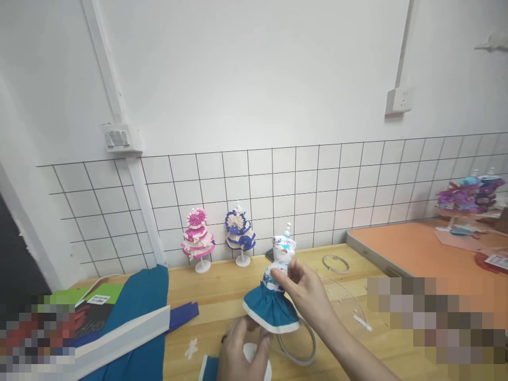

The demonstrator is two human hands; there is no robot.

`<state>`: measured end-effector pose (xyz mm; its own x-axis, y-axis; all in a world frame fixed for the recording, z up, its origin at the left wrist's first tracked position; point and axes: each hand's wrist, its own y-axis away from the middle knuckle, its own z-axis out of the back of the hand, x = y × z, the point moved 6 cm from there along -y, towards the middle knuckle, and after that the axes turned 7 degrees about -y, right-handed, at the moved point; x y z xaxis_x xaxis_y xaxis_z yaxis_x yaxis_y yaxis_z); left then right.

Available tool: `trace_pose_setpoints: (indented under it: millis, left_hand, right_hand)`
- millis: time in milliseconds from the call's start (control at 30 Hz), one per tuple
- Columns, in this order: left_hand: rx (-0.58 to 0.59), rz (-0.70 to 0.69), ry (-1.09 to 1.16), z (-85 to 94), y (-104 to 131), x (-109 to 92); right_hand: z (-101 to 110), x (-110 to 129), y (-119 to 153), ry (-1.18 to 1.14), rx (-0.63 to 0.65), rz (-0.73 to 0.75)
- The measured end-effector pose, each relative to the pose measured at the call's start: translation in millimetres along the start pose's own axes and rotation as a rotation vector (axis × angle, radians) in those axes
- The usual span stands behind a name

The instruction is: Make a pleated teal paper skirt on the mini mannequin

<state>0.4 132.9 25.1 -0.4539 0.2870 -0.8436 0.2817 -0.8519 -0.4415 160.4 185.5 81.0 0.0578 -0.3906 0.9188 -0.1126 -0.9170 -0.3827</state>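
Observation:
A miniature dress form [282,251] with a white, blue-speckled body and a beaded top stands tilted over the table. Around its waist sits a gathered teal skirt [272,309] with a white hem band. My right hand [305,286] is closed on the torso at the waist, thumb in front. Below the hem, my left hand [243,352] curls round the stand, beside its white round base [257,353]; the fingertips are partly hidden. A teal strip with white edging [209,369] lies next to my left hand.
Two finished doll dresses on stands, one pink [197,238] and one navy [240,235], stand by the wall grid. Teal fabric [145,296] and a white strip [130,336] lie left. Wire coils [335,263] and an orange-topped surface [413,246] are right.

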Motion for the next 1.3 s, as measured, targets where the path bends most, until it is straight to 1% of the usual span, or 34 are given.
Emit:
trace_pose_setpoints:
  millis: [67, 133, 233, 300, 400, 567, 633, 733, 800, 867, 900, 967, 1067, 1167, 1233, 1300]
  left_hand:
    - [0.073, 0.015, -0.007, -4.4, 1.1, 0.6]
    - [0.131, 0.013, 0.041, -8.0, 2.0, 0.8]
    - [0.189, 0.023, 0.093, -10.9, 1.8, 4.9]
    - [0.200, 0.036, 0.074, -10.7, 0.5, 9.5]
    - [0.186, 0.011, 0.040, -8.4, -1.8, 13.6]
    - [0.165, -0.040, 0.040, -4.4, -3.7, 12.7]
    - [0.159, 0.012, 0.057, -3.4, -4.1, 13.8]
    - [0.139, 0.177, 0.152, -2.7, -5.1, 19.3]
    - [0.126, 0.273, 0.264, -2.7, -6.5, 21.5]
    - [0.127, 0.347, 0.391, -2.5, -8.8, 21.8]
    - [0.128, 0.380, 0.448, -1.9, -10.2, 21.4]
    - [0.132, 0.433, 0.538, 0.7, -13.2, 19.9]
    - [0.130, 0.491, 0.645, 5.4, -16.3, 16.0]
    - [0.131, 0.544, 0.720, 6.2, -15.1, 12.5]
    - [0.134, 0.560, 0.742, 3.9, -12.5, 11.3]
    - [0.139, 0.562, 0.747, -0.1, -9.4, 12.2]
  right_hand:
    - [-7.5, 0.3, 4.2, -0.027, 0.040, -0.025]
    - [-13.8, 2.9, 8.2, -0.071, 0.076, -0.040]
    - [-19.7, 7.2, 11.9, -0.102, 0.138, -0.049]
    - [-22.5, 7.9, 13.1, -0.088, 0.200, -0.056]
    - [-24.7, 6.5, 14.4, -0.072, 0.281, -0.069]
    - [-23.4, 11.8, 18.2, -0.067, 0.369, -0.110]
    - [-23.1, 16.1, 21.0, -0.070, 0.420, -0.134]
    - [-23.2, 17.6, 24.1, -0.098, 0.475, -0.176]
    - [-21.6, 13.4, 23.4, -0.118, 0.437, -0.207]
    - [-20.3, 9.4, 21.7, -0.108, 0.380, -0.196]
    - [-20.5, 8.9, 21.2, -0.080, 0.363, -0.163]
    - [-22.3, 12.2, 22.1, 0.034, 0.357, -0.038]
    - [-26.9, 24.4, 29.6, 0.292, 0.365, 0.258]
    - [-32.7, 34.2, 41.2, 0.533, 0.348, 0.569]
    - [-36.7, 36.7, 47.3, 0.651, 0.329, 0.717]
    - [-39.2, 38.9, 51.5, 0.713, 0.300, 0.827]
